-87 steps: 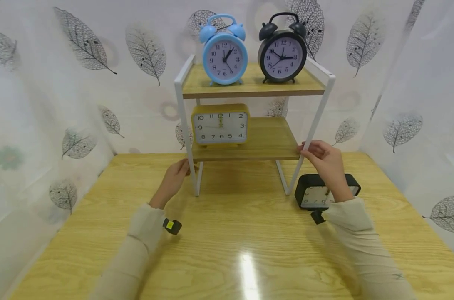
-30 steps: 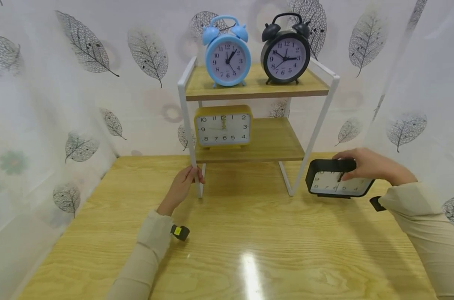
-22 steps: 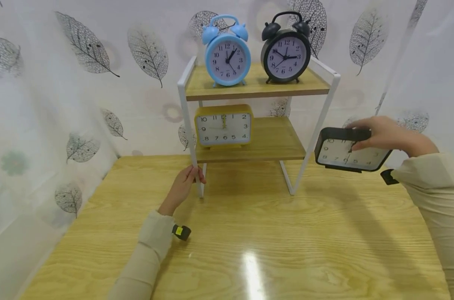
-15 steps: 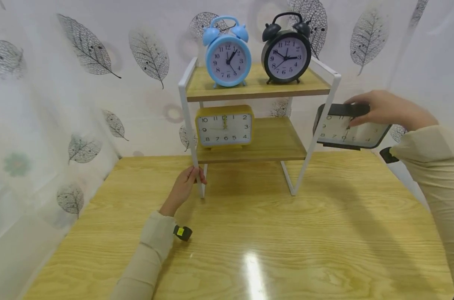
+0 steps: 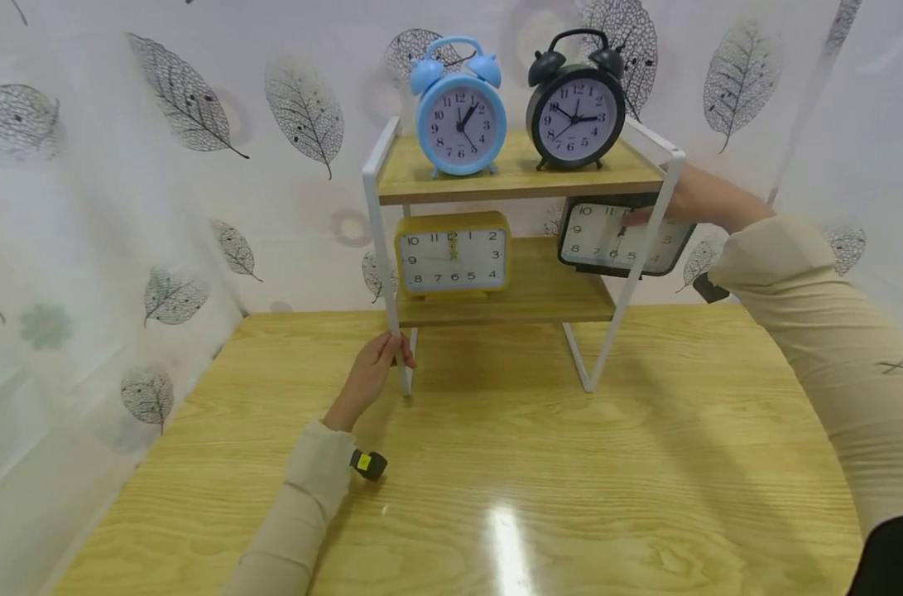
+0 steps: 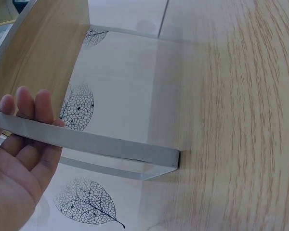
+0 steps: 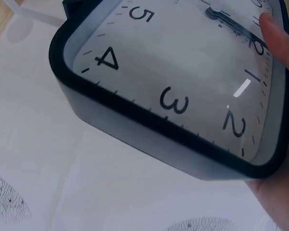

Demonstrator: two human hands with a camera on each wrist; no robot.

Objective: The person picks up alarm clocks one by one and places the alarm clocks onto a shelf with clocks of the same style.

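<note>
My left hand (image 5: 367, 377) grips the left front leg (image 6: 111, 147) of a two-tier shelf rack (image 5: 518, 189); in the left wrist view its fingers curl round the white bar. My right hand (image 5: 712, 199) holds a black rectangular clock (image 5: 593, 240) by its top edge, thumb over the face. The clock hangs slightly tilted at the rack's right side, behind the right front post. Its left end is above the lower board (image 5: 548, 302). In the right wrist view the clock face (image 7: 183, 62) fills much of the picture. The post hides part of my right hand.
On the lower board's left half stands a yellow rectangular clock (image 5: 453, 257). The top board carries a blue twin-bell alarm clock (image 5: 462, 128) and a black twin-bell alarm clock (image 5: 578, 120). A leaf-patterned curtain (image 5: 302, 240) lies behind the wooden table (image 5: 451, 463).
My right hand left the rack's right post, gripped the black rectangular clock on the table, lifted it and moved it left into the rack's side. My left hand stays at the left leg.
</note>
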